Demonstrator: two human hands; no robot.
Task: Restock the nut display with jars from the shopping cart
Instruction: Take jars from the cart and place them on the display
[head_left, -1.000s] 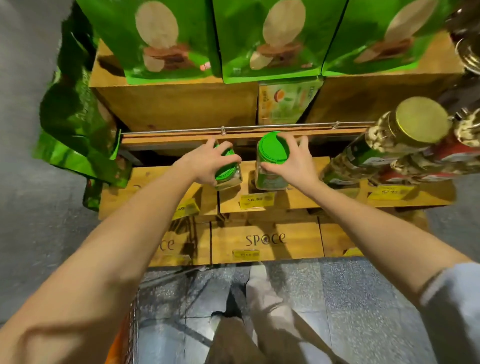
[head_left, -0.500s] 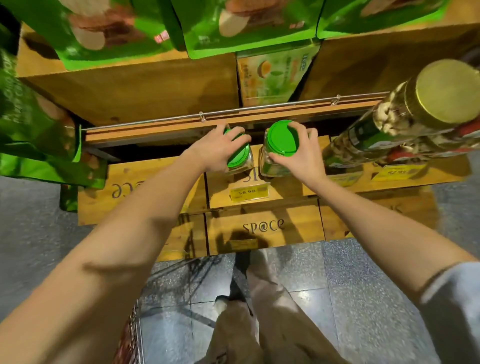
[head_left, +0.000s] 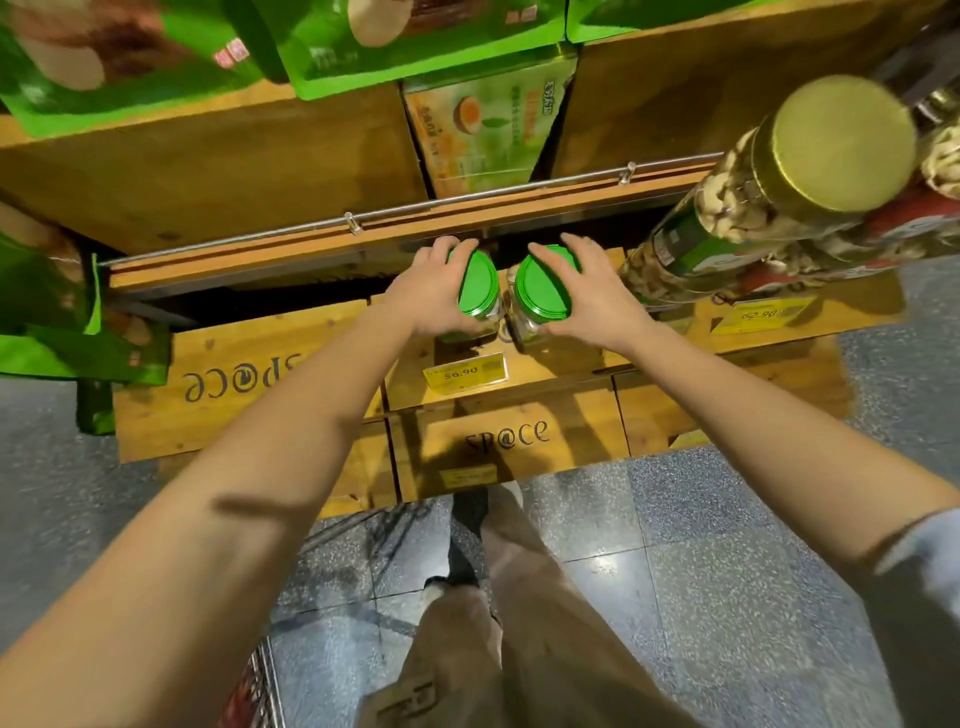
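1. Shelving step: left hand (head_left: 434, 291) grasps left jar (head_left: 478, 283), right hand (head_left: 592, 296) grasps right jar (head_left: 543, 288), side by side on the crate shelf (head_left: 519, 364) at 12 o'clock.
2. Next likely: let go, reach the cart (head_left: 260, 686) at 7 o'clock.

Green lids (head_left: 540, 285) are seen on clear jars; a gold lid (head_left: 841, 143), yellow price tags (head_left: 464, 370), and speckled grey floor (head_left: 727, 571) are shown.
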